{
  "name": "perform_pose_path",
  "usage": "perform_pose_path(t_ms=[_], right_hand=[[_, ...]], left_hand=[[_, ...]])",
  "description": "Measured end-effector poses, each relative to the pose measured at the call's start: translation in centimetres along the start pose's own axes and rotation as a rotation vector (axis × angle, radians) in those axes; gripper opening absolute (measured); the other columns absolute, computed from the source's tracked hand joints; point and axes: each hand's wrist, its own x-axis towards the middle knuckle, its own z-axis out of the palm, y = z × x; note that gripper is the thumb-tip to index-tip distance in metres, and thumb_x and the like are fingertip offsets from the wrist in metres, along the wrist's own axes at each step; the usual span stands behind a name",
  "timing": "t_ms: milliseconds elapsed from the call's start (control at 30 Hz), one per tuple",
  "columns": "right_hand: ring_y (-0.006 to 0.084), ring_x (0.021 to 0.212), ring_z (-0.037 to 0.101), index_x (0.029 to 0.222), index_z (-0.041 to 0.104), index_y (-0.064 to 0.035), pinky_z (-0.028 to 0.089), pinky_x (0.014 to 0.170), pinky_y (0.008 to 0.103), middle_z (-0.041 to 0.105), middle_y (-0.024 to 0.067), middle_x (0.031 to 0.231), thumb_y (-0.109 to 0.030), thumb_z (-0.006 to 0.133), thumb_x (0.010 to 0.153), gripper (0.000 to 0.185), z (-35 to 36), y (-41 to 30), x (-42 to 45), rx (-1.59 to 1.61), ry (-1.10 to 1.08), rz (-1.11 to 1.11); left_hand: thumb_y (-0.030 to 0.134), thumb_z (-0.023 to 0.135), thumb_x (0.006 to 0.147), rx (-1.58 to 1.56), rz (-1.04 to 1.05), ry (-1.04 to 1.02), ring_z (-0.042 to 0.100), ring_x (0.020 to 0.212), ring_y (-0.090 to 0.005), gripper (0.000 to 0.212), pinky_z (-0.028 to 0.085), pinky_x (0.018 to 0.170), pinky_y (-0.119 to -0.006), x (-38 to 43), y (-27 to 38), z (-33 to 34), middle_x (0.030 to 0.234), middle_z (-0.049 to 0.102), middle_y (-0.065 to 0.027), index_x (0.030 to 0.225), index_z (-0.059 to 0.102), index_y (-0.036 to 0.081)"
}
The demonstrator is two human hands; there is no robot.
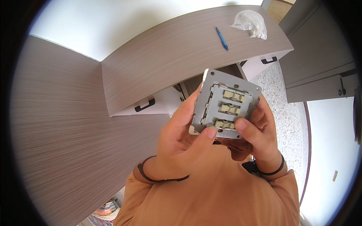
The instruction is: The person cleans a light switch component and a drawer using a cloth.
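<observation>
Both my hands hold a grey wall-switch module (208, 108), tilted in front of my chest. It has a square metal mounting frame with small holes, and three cream rocker mechanisms (230, 108) sit in a column at its middle. My left hand (181, 135) grips the left edge, thumb on the lower rim. The thumb of my right hand (263, 138) rests beside the lowest rocker, its other fingers hidden behind. Bunched between my right hand and the module's underside is a reddish-brown cloth (239, 148).
A blue pen (222, 39) and a crumpled clear plastic bag (251, 23) lie on the wood-grain desktop (158, 56). Below the desktop is an open drawer (230, 70), partly hidden by the module. A wood-grain panel (70, 121) stretches along the left; a grey door (316, 56) stands at right.
</observation>
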Motion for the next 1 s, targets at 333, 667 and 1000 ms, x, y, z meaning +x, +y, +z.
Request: perform_pose_path(t_ms=[333,667,1000], right_hand=[[0.0111,0.060,0.052,0.128,0.042,-0.0065,0.039,0.046,0.0248,0.063,0.0084,0.099,0.000,0.061,0.095,0.039,-2.2,3.5,0.6,0.008,-0.050,-0.041],[0.0169,0.099,0.064,0.123,0.056,-0.0002,0.054,0.083,0.0311,0.063,0.0110,0.114,-0.024,0.089,0.068,0.068,-6.6,6.3,3.0,0.016,-0.233,-0.342],[0.0255,0.091,0.062,0.129,0.044,-0.0072,0.055,0.076,0.0337,0.053,0.0218,0.117,0.002,0.079,0.076,0.064,-6.4,2.7,1.6,-0.740,0.094,-1.044]], left_hand=[[-0.012,0.059,0.087,0.140,0.431,-0.045,0.053,0.129,-0.0345,0.049,0.045,0.106,-0.042,1.5,-2.2,-0.2,0.137,0.052,-0.0302,0.134,0.048,-0.009],[0.000,0.078,0.081,0.489,0.769,-0.149,0.065,0.112,-0.0392,0.047,0.055,0.093,-0.047,3.9,-2.9,0.2,0.119,0.063,-0.0318,0.121,0.055,-0.006],[0.002,0.077,0.082,0.672,0.796,-0.040,0.070,0.101,-0.0323,0.053,0.050,0.081,-0.037,2.7,-1.8,1.3,0.112,0.070,-0.0210,0.125,0.048,0.003]])
